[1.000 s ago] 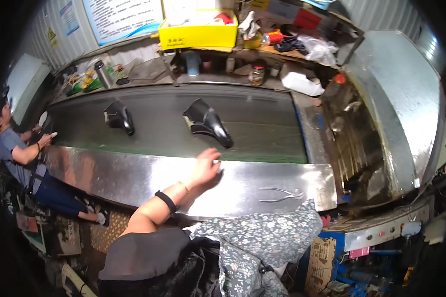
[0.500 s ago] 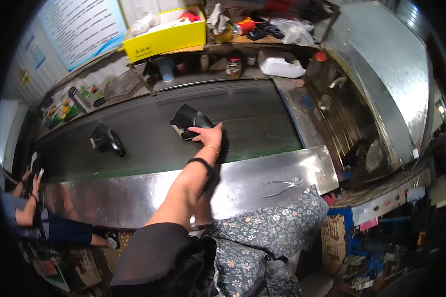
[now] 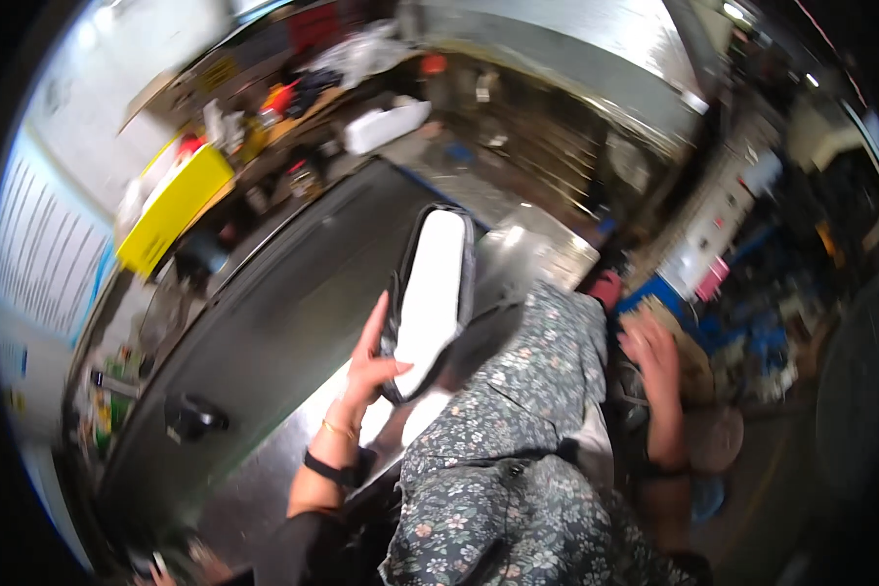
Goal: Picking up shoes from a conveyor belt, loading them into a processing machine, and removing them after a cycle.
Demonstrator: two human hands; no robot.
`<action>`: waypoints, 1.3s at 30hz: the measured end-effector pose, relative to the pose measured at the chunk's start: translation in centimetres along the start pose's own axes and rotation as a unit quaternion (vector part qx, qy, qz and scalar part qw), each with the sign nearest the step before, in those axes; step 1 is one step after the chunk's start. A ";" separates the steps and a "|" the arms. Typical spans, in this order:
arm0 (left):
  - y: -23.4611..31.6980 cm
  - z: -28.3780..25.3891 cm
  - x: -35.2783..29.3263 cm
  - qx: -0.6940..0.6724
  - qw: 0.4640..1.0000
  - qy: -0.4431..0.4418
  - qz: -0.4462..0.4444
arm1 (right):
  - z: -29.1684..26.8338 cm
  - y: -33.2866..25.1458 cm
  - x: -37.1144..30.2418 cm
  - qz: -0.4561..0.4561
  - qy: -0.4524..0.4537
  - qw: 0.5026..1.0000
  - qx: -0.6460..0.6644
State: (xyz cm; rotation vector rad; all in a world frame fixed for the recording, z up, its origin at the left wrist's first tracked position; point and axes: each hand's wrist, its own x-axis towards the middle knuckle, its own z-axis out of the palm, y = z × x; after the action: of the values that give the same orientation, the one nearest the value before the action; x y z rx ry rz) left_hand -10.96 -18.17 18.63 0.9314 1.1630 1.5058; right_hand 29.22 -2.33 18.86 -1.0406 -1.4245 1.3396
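The left hand (image 3: 361,376) grasps a black shoe (image 3: 432,283) by its near end, thumb across the white underside, which faces the viewer. The shoe is held above the shiny metal ledge (image 3: 264,479), just left of a flowered apron (image 3: 508,410). The right hand (image 3: 651,347), slightly blurred, is free at the right, fingers loosely bent. Another black shoe (image 3: 195,417) lies on the dark belt (image 3: 293,283) at left. A yellow box (image 3: 176,210) sits far left.

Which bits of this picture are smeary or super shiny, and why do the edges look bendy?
All in the head view: the right hand looks smeared; the metal ledge has bright, blurry glare; the black shoe has a nearly washed-out white face; the fisheye lens bends straight edges toward the picture's dark rim.
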 end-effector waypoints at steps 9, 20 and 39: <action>-2.7 15.5 2.3 -0.072 0.978 -0.196 -0.016 | 6.3 -6.1 -3.7 -0.422 -0.046 0.848 -0.319; -2.5 22.9 3.3 0.088 0.978 -0.130 0.137 | 2.8 -7.9 -5.5 -0.202 -0.114 0.939 -0.252; -5.9 19.5 5.2 0.132 0.971 -0.195 -0.049 | 3.2 3.5 -8.1 0.083 -0.099 0.939 -0.319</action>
State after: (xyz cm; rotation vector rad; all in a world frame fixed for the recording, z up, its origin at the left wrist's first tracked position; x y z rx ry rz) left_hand 7.68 -8.52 17.77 1.2644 1.1130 1.0423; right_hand 28.13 -10.71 14.85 -1.4992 -2.0369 1.1378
